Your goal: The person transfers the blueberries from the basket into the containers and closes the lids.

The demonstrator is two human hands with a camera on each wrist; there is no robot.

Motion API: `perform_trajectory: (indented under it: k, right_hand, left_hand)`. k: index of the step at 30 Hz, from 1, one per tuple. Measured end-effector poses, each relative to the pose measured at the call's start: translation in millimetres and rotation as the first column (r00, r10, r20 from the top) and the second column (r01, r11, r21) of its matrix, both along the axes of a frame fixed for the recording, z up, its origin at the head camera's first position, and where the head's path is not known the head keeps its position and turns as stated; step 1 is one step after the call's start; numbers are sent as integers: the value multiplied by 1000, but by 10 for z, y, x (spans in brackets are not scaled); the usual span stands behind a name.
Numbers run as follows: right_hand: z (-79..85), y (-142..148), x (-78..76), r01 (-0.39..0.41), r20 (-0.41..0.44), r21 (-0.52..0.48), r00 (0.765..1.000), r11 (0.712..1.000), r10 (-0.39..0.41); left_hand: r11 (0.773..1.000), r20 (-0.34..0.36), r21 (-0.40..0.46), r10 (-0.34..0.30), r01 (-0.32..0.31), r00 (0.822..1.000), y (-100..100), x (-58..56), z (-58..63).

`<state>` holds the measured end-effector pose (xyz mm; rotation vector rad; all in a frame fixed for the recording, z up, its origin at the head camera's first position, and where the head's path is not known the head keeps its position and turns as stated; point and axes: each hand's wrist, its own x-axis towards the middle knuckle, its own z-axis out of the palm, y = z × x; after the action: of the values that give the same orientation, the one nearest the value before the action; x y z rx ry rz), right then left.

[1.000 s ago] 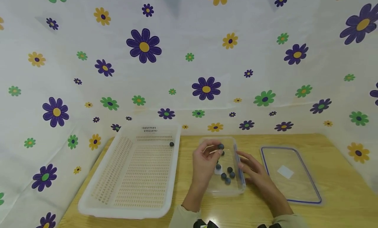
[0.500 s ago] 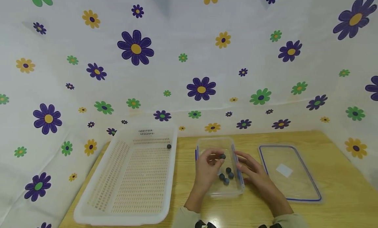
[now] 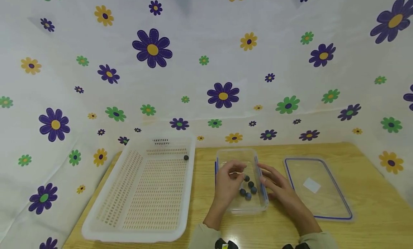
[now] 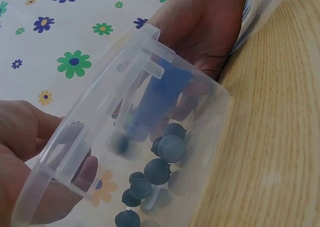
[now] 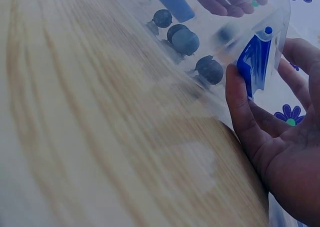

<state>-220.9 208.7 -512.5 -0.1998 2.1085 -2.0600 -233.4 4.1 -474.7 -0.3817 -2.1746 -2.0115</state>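
A clear plastic food container point(image 3: 246, 208) with blue side clips point(image 5: 255, 62) stands mid-table, several blueberries point(image 3: 247, 196) on its floor. Over its left half, my left hand point(image 3: 226, 181) has thumb and fingers curved and parted. One blueberry point(image 4: 119, 144) shows blurred in mid-air just off those fingertips, inside the container. My right hand point(image 3: 280, 186) touches the container's right outer side; in the right wrist view its thumb point(image 5: 237, 92) lies along the edge of the clip. The left hand hides part of the container's inside in the head view.
To the left stands a large white slotted basket point(image 3: 190, 191) with one blueberry point(image 3: 186, 158) near its far right corner. A clear lid point(image 3: 330, 197) with a blue seal and a white label lies at the right. Flower-printed cloth point(image 3: 180, 76) hangs behind the table.
My left hand has come down slightly toward me inside the container and let go of the blueberry it pinched. The right hand stays at the container's side. The head view has shifted slightly.
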Motion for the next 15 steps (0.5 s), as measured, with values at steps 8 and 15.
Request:
perform_trajectory:
  k: [8,15]
  right_hand:
    - [7,16,13,13,-3,-11,1000,1000,-13]
    - [-1,6,18,-5,9,-28,1000,1000,5]
  left_hand:
    - [999,-26,-30,-15,14,1000,3,7,76]
    - [993,-67,-56,-109,106,992,-189,168,469]
